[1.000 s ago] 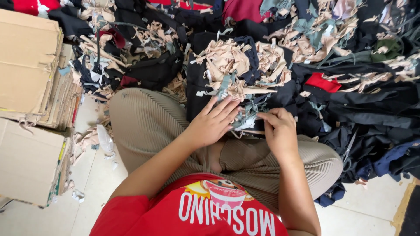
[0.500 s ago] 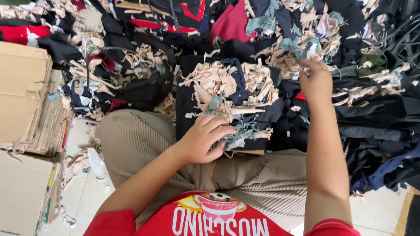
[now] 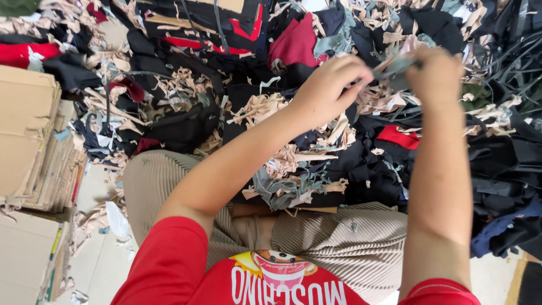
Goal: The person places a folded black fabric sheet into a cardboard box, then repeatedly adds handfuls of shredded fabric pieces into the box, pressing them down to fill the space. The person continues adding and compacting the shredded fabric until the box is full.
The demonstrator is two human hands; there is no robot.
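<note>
Both my hands are raised out over a big heap of fabric scraps (image 3: 316,130) in black, beige, red and grey-green. My left hand (image 3: 330,85) and my right hand (image 3: 435,73) pinch the two ends of a small grey-green fabric strip (image 3: 395,66) held between them, above the pile. A bunch of grey-green scraps (image 3: 288,189) lies on a board across my lap. I sit cross-legged in beige ribbed trousers (image 3: 339,243) and a red shirt.
Flattened cardboard boxes (image 3: 28,141) are stacked at the left, with another carton (image 3: 25,260) below them. Pale floor tiles (image 3: 96,265) show at the lower left, strewn with a few scraps. Black straps (image 3: 508,39) hang at the upper right.
My left hand has left the scraps on my lap and risen to meet my right hand, which stayed raised over the pile; both now grip the strip. The view has tilted farther forward.
</note>
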